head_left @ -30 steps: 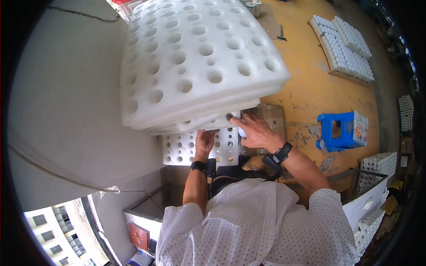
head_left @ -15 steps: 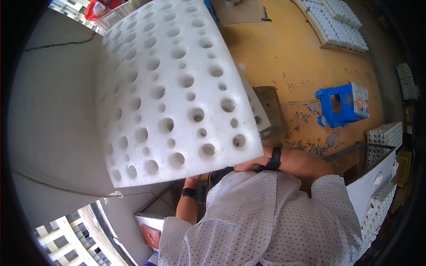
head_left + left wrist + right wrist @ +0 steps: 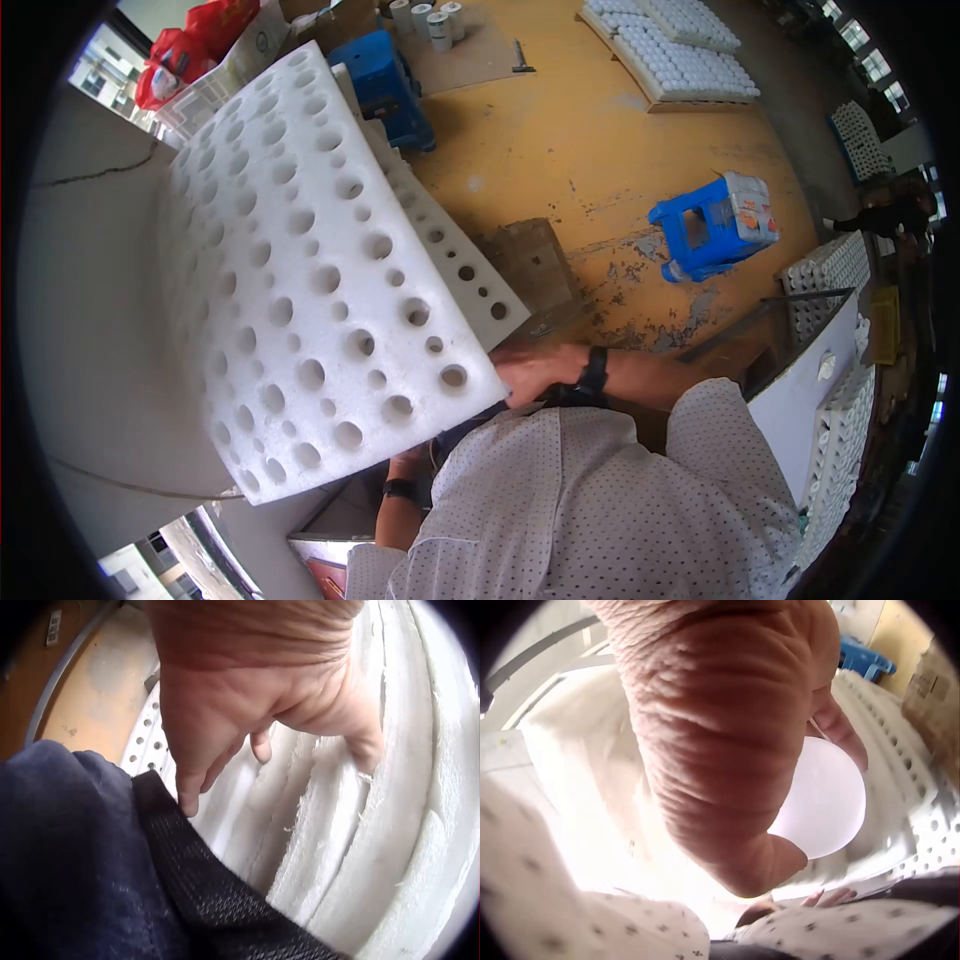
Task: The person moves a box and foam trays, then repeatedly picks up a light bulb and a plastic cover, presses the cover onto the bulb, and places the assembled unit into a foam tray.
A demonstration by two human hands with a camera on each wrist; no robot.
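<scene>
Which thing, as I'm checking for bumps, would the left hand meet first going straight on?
Most likely the stacked white foam sheets: the fingers of the left hand point at their edges, though depth is unclear and they may be touching.

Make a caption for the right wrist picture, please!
The right grip holds a round white thing near holey foam.

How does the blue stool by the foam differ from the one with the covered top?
The stool by the foam has a plain blue top; the covered stool has pale wrapping with orange marks on its top. The first is partly hidden behind the foam sheet; the covered one shows an opening in its side. Both are blue and stand on the yellow floor.
</scene>
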